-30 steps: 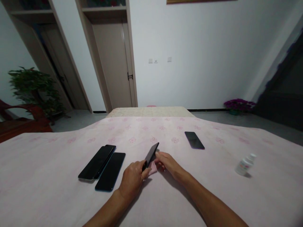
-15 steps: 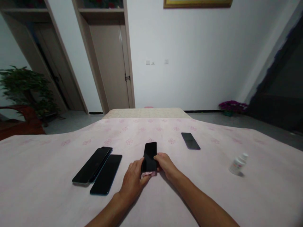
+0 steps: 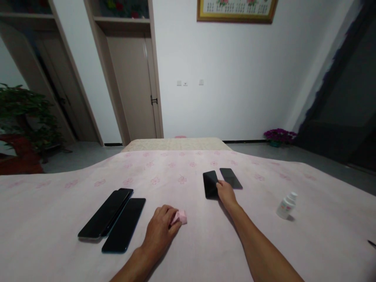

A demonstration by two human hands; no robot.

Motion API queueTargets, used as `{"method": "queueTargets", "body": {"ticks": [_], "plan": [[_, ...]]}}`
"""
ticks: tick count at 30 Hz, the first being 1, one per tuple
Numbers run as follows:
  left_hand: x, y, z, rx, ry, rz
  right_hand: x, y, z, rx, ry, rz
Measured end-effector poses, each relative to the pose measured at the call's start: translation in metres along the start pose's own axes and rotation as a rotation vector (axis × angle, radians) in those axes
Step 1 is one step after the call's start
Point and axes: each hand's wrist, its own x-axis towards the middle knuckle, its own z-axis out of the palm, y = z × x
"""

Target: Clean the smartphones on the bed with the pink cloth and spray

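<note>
My right hand [image 3: 226, 194] grips the right edge of a black smartphone [image 3: 210, 185], thumb on its dark screen. Just right of it lies a second smartphone [image 3: 231, 178], flat on the pink flowered tablecloth [image 3: 188, 250]. Closer to me, my left hand [image 3: 161, 228] is closed on a small folded pink cloth [image 3: 180, 217] that rests on the table. To the left, a dark phone [image 3: 125, 225] lies beside an overlapping pile of phones [image 3: 102, 214], screens up.
A small white bottle [image 3: 286, 205] stands on the right of the table. At the right edge shows the tip of a thin dark object [image 3: 371, 243]. Beyond the table are a beige-covered surface [image 3: 176, 144], a closed door [image 3: 132, 86] and a potted purple plant [image 3: 279, 136].
My right hand has carried the smartphone right and away from me, beside the other phone. My left hand has come off the phone and keeps the pink cloth. The view has tilted up slightly.
</note>
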Motion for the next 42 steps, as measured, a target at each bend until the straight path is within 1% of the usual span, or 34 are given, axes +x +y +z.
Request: {"method": "queueTargets", "body": {"ticks": [3,4,6,8,10,13,15,18,24,30,33,36,42], "plan": [[0.000,-0.002,0.001,-0.006,0.014,0.013,-0.002,0.000,-0.008,-0.133,0.131,0.070],[0.000,-0.003,0.002,-0.008,0.014,0.017,-0.005,-0.002,-0.008,-0.175,0.160,0.072],[0.000,-0.003,0.002,-0.011,0.012,0.021,-0.014,-0.007,-0.006,-0.308,0.185,0.029],[0.000,-0.003,0.001,-0.014,0.005,0.016,-0.023,-0.013,-0.001,-0.507,0.153,-0.064],[0.000,-0.002,0.000,-0.021,-0.009,0.010,-0.028,-0.015,0.004,-0.675,0.070,-0.163],[0.000,0.000,-0.002,-0.033,-0.017,-0.001,-0.030,-0.011,0.009,-0.784,-0.070,-0.237],[0.000,0.000,-0.002,-0.040,-0.016,-0.004,-0.028,-0.008,0.010,-0.813,-0.132,-0.227],[-0.001,0.000,-0.001,-0.048,-0.018,-0.004,-0.024,-0.004,0.011,-0.840,-0.152,-0.189],[0.000,-0.001,-0.001,-0.037,-0.009,0.009,-0.016,-0.003,0.013,-0.895,-0.079,-0.164],[-0.001,-0.003,0.000,-0.022,0.008,0.020,-0.005,-0.005,0.014,-0.927,0.045,-0.030],[-0.001,-0.003,0.000,-0.014,0.010,0.024,0.001,-0.005,0.012,-0.928,0.081,0.009],[-0.001,-0.003,0.000,-0.014,0.008,0.019,0.008,-0.002,0.007,-0.932,0.070,0.041],[-0.001,-0.005,0.002,-0.022,0.005,0.029,0.023,0.005,-0.005,-0.964,0.011,0.176]]}}
